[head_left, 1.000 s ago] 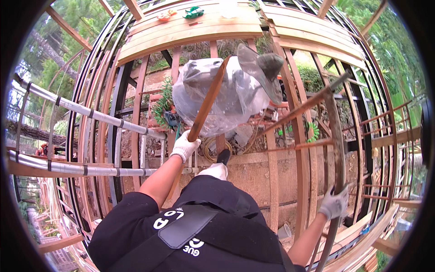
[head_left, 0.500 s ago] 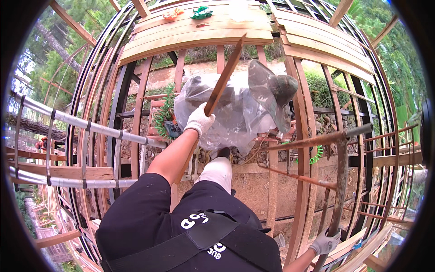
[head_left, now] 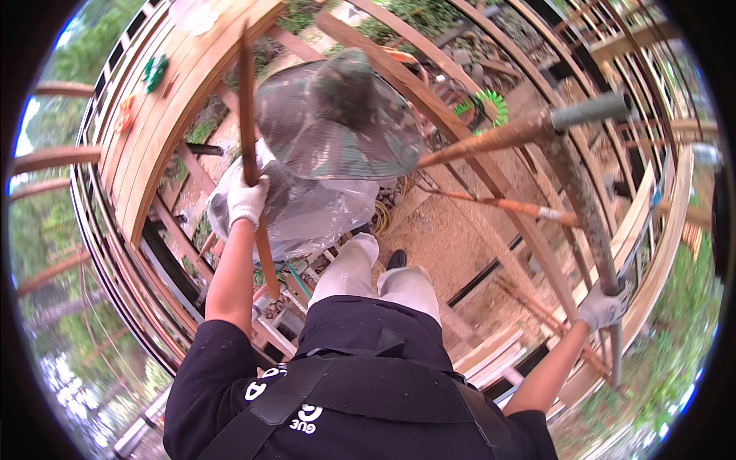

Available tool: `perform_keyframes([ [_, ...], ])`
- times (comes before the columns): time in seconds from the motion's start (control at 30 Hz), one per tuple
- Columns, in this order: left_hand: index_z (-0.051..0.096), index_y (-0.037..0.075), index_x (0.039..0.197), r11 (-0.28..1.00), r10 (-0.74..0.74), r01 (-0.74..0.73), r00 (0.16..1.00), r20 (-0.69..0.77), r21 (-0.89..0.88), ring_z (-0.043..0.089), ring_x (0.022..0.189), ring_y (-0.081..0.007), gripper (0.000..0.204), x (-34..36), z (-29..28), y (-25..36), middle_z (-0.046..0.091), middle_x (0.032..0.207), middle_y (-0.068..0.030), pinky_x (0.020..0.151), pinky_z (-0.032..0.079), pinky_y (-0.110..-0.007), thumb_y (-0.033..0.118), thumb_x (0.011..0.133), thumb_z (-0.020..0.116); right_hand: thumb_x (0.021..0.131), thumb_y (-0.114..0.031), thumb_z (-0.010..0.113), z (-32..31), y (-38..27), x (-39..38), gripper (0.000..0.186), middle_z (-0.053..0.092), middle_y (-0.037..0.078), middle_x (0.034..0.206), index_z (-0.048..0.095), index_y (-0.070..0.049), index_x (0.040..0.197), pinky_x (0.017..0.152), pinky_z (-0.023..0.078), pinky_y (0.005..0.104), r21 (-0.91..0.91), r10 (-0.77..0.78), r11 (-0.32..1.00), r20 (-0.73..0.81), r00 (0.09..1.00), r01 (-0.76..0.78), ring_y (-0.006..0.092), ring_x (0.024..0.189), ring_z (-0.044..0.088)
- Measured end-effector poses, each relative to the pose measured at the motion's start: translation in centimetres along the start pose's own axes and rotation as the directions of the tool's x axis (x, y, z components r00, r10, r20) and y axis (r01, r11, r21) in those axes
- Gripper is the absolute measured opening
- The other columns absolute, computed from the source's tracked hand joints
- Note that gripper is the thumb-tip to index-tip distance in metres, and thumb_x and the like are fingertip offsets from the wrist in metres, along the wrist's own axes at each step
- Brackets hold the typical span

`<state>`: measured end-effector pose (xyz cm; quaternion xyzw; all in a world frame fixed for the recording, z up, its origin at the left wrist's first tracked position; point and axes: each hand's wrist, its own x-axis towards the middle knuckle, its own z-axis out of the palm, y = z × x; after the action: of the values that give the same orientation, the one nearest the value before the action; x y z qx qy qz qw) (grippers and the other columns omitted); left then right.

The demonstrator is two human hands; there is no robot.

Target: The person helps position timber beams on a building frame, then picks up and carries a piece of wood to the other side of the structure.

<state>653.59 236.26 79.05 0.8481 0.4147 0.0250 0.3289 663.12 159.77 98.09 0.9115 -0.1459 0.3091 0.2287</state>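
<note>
In a white glove, my left hand [head_left: 248, 201] is closed around a long narrow wooden strip [head_left: 246, 115], which stands nearly upright in view with its lower end below my fist. My right hand [head_left: 606, 305], also gloved, grips a rusty metal scaffold pipe [head_left: 584, 207] at the right. Just beyond the strip is a co-worker seen from above, under a wide camouflage hat [head_left: 337, 115] and clear plastic sheeting [head_left: 322, 218]. The co-worker's hands are hidden.
Planks [head_left: 172, 100] lie side by side at the upper left, with a green bundle [head_left: 155, 72] on them. Bare wooden joists [head_left: 460, 153] span open gaps over dirt ground. An orange-brown scaffold tube [head_left: 491, 142] crosses between the co-worker and my right hand. A green coiled hose [head_left: 491, 109] hangs beyond.
My view has swung to the right. The strip in my left hand has gone from slanting to nearly upright. The co-worker's hat appears closer and larger. My right hand still grips the pipe.
</note>
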Motion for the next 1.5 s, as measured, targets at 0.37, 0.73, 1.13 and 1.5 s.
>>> perform_keyframes([
  [0.37,0.064,0.013,0.099,0.97,-0.038,0.032,0.999,-0.022,-0.24,0.048,0.051,-0.006,0.02,2.1,1.6,0.8,0.055,0.066,0.0058,0.048,0.038,-0.026,0.023,0.087,0.077,0.079,-0.028,0.078,1.8,-1.2,-2.2,0.051,0.069,0.014,0.114,0.066,0.001,0.12,0.099,0.048,0.0485,0.071,0.003,0.997,-0.466,0.885,0.034,0.0349,0.105,0.065],
  [0.73,0.066,0.003,0.11,0.98,0.167,-0.174,0.983,-0.072,-0.1,0.051,0.061,-0.0047,0.031,1.2,1.5,-2.2,0.058,0.077,0.0043,0.054,0.041,-0.024,0.022,0.087,0.073,0.088,-0.027,0.07,26.3,-51.6,-38.7,0.048,0.07,0.018,0.118,0.062,-0.003,0.13,0.1,0.051,0.0386,0.784,-0.811,0.231,0.483,0.331,-0.576,0.0304,0.113,0.067],
  [1.13,0.061,0.0,0.128,0.963,0.267,-0.271,0.939,-0.217,0.012,0.051,0.063,-0.0054,0.052,1.4,1.3,-3.2,0.059,0.086,0.0029,0.056,0.042,-0.024,0.025,0.084,0.072,0.081,-0.042,0.071,39.3,-77.7,-48.2,0.072,0.063,0.021,0.135,0.055,-0.005,0.14,0.104,0.05,0.0432,0.559,-0.536,0.574,0.809,0.242,-0.598,0.0334,0.125,0.062],
  [1.5,0.066,0.003,0.115,0.985,0.073,-0.091,0.99,-0.123,-0.149,0.053,0.06,-0.0053,0.036,0.6,1.5,-2.0,0.062,0.081,0.0024,0.053,0.043,-0.024,0.021,0.085,0.073,0.078,-0.008,0.076,35.9,-64.5,-44.4,0.042,0.07,0.008,0.105,0.062,-0.003,0.117,0.077,0.055,0.0358,0.53,-0.564,0.064,0.718,0.407,-0.846,0.0194,0.088,0.066],
])
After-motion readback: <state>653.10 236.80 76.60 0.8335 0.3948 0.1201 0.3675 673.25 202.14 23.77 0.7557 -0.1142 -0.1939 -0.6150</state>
